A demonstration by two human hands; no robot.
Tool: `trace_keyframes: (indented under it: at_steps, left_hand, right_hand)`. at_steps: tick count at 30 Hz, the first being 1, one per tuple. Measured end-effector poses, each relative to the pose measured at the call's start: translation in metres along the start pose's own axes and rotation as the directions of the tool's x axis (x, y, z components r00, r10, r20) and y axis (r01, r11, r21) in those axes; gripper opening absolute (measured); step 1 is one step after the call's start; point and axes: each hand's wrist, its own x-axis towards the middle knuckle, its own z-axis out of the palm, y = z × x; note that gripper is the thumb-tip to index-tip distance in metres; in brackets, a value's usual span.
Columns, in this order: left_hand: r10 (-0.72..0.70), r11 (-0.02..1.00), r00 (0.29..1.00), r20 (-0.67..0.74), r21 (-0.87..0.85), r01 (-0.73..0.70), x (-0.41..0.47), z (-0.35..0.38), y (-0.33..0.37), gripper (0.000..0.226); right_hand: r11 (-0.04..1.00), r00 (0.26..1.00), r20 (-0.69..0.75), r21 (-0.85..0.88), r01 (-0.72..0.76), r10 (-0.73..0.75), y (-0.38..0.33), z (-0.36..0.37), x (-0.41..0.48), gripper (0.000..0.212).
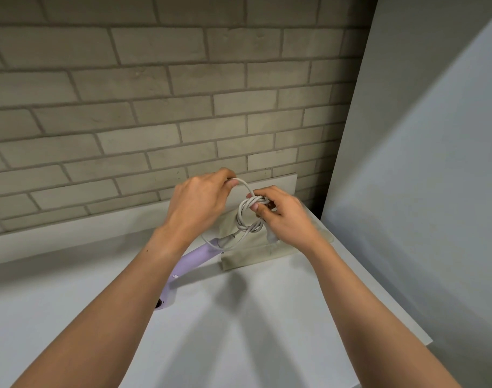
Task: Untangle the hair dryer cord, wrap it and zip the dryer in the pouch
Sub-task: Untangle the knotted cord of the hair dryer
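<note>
A lilac hair dryer (189, 262) lies on the white table (239, 317), its handle pointing toward the far right and its body partly hidden under my left forearm. Its white cord (246, 217) is bunched in a tangled knot held above the table. My left hand (200, 204) pinches a loop of the cord at the top. My right hand (284, 217) grips the knotted part from the right. A beige pouch (253, 254) lies flat on the table beneath the knot, partly covered by my hands.
A grey brick wall (155, 107) rises right behind the table. A white panel (421, 163) stands at the right, close to the table's right edge. The table's near part lies between my forearms.
</note>
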Motion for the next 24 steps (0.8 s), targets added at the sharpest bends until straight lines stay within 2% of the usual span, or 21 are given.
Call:
trace_keyframes:
  at_steps: [6, 9, 11, 13, 16, 20, 24]
  left_hand:
    - [-0.002, 1.000, 0.997, 0.073, -0.025, 0.003, -0.001, -0.001, -0.010, 0.020]
    - [0.117, 0.993, 0.985, 0.124, -0.049, -0.111, 0.002, -0.001, -0.013, 0.027]
    - [0.239, 0.971, 0.950, 0.199, -0.055, -0.233, 0.004, 0.000, -0.011, 0.036]
    - [0.275, 0.961, 0.931, 0.239, -0.044, -0.273, 0.003, 0.003, -0.007, 0.034]
    - [0.204, 0.979, 0.962, 0.184, -0.014, -0.204, 0.003, 0.008, -0.005, 0.031]
    - [0.043, 0.972, 0.999, 0.008, -0.230, -0.040, -0.001, 0.017, -0.014, 0.031]
    - [-0.062, 0.943, 0.997, -0.036, -0.331, 0.047, -0.006, 0.025, -0.013, 0.020]
  right_hand:
    - [1.000, 0.999, 0.041, -0.023, 0.016, -0.015, 0.000, 0.002, 0.002, 0.020]
    - [0.999, 0.999, 0.039, -0.020, 0.025, -0.024, 0.000, 0.003, 0.001, 0.019]
    - [1.000, 0.999, 0.041, -0.008, 0.024, -0.024, -0.002, 0.003, 0.000, 0.020]
    - [1.000, 0.999, 0.046, 0.016, 0.018, -0.019, -0.004, 0.002, -0.001, 0.020]
    - [0.997, 0.998, 0.055, 0.064, -0.030, 0.027, -0.003, 0.002, -0.005, 0.022]
    - [0.966, 0.984, 0.095, 0.198, -0.166, 0.150, -0.002, -0.003, -0.011, 0.017]
    - [0.940, 0.977, 0.118, 0.271, -0.204, 0.178, -0.011, -0.006, -0.010, 0.011]
